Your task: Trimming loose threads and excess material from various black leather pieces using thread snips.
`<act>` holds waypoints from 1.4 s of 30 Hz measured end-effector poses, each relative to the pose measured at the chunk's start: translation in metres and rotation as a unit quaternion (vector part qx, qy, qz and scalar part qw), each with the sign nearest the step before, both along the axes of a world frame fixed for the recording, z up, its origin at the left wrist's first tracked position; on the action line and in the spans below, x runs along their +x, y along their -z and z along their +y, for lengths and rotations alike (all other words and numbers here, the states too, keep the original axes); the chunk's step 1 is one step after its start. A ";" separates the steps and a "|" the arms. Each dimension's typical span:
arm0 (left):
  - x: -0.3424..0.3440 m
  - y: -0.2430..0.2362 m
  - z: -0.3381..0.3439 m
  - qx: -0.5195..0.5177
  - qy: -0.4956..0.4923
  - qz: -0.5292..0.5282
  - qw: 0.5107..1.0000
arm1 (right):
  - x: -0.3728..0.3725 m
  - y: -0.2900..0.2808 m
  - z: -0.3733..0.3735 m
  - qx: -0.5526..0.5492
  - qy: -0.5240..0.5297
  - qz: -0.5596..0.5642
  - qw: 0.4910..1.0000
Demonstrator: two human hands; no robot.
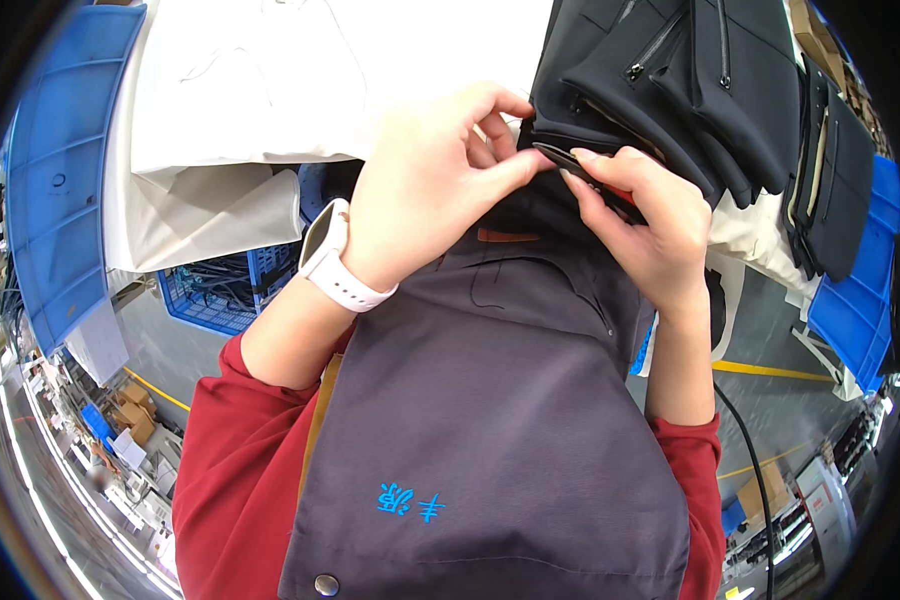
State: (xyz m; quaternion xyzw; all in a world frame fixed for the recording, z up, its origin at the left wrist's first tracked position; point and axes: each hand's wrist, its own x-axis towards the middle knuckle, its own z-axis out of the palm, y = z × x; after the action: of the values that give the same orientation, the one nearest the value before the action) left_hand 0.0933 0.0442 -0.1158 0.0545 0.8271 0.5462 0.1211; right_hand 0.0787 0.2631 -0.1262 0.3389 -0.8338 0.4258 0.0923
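My right hand (650, 205) is closed around a pair of thread snips (582, 170) with dark blades and a bit of red at the handle. Their tip points left, close by the thumb of my left hand (440, 165). The left fingers are curled, with thumb and forefinger around the near-left edge of a black fabric piece (560, 122); any thread there is too small to see. Beyond it and to the right lie several black fabric pieces (680, 90) with zippers, heaped in overlapping layers.
White cloth (270, 80) covers the table at the left. A blue plastic panel (65, 180) stands at far left, and a blue crate (210, 295) with dark cords sits below. More black zippered pieces (832, 170) hang over another blue panel (855, 300) at right.
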 end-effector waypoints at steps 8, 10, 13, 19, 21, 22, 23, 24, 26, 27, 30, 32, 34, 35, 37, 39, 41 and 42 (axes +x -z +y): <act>0.000 -0.002 0.002 0.000 -0.050 0.040 0.998 | 0.000 -0.002 0.002 -0.015 0.017 -0.005 1.000; 0.001 -0.004 -0.006 -0.009 -0.046 0.056 0.997 | -0.001 -0.003 0.001 -0.016 0.013 0.005 1.000; 0.003 -0.014 -0.014 0.000 -0.021 0.044 0.999 | -0.001 -0.002 0.000 -0.018 0.007 0.014 1.000; 0.006 -0.016 -0.016 0.049 0.005 -0.005 0.999 | -0.001 -0.001 0.001 0.012 -0.008 0.028 1.000; 0.006 -0.016 -0.016 0.056 0.002 -0.013 0.998 | -0.001 0.000 0.002 0.012 -0.013 0.036 0.999; 0.006 -0.016 -0.017 0.055 0.005 -0.011 0.998 | 0.000 0.000 0.002 0.014 -0.015 0.038 0.999; 0.006 -0.016 -0.017 0.055 0.008 -0.010 0.998 | 0.000 0.000 0.003 0.017 -0.017 0.040 0.999; 0.006 -0.017 -0.017 0.055 0.008 -0.010 0.998 | 0.000 -0.001 0.002 0.017 -0.017 0.040 0.999; 0.006 -0.018 -0.017 0.037 0.024 -0.014 0.999 | 0.000 -0.001 0.001 0.013 -0.016 0.046 0.999; 0.006 -0.018 -0.017 0.038 0.024 -0.015 0.999 | 0.000 0.000 0.001 0.013 -0.016 0.046 0.999; 0.005 -0.018 -0.017 0.028 0.027 -0.009 0.999 | 0.000 0.000 -0.001 0.017 -0.008 0.064 0.998; 0.005 -0.015 -0.019 0.037 0.039 0.005 0.999 | 0.000 -0.002 -0.003 0.033 -0.003 0.069 0.997; 0.006 -0.017 -0.020 0.091 0.048 -0.024 0.994 | -0.002 0.002 -0.001 0.025 0.007 0.069 0.997; 0.006 -0.017 -0.021 0.145 0.058 -0.054 0.986 | -0.003 0.004 0.000 0.017 0.018 0.068 0.997; -0.007 -0.010 -0.039 0.099 -0.032 0.016 0.994 | 0.001 -0.003 0.001 -0.033 0.049 -0.006 0.998; -0.022 -0.006 -0.079 -0.028 -0.212 0.147 0.966 | 0.002 -0.008 0.004 -0.112 0.064 -0.145 0.981; -0.030 -0.005 -0.091 -0.118 -0.290 0.198 0.929 | 0.001 -0.006 0.005 -0.192 0.066 -0.235 0.951; -0.029 -0.004 -0.089 -0.124 -0.280 0.212 0.928 | 0.002 -0.008 0.000 -0.233 0.077 -0.254 0.936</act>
State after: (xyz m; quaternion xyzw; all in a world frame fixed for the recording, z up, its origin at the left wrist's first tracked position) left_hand 0.0639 -0.0451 -0.1123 -0.0805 0.8761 0.4266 -0.2096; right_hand 0.0803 0.2627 -0.1181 0.1230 -0.7306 0.6715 -0.0142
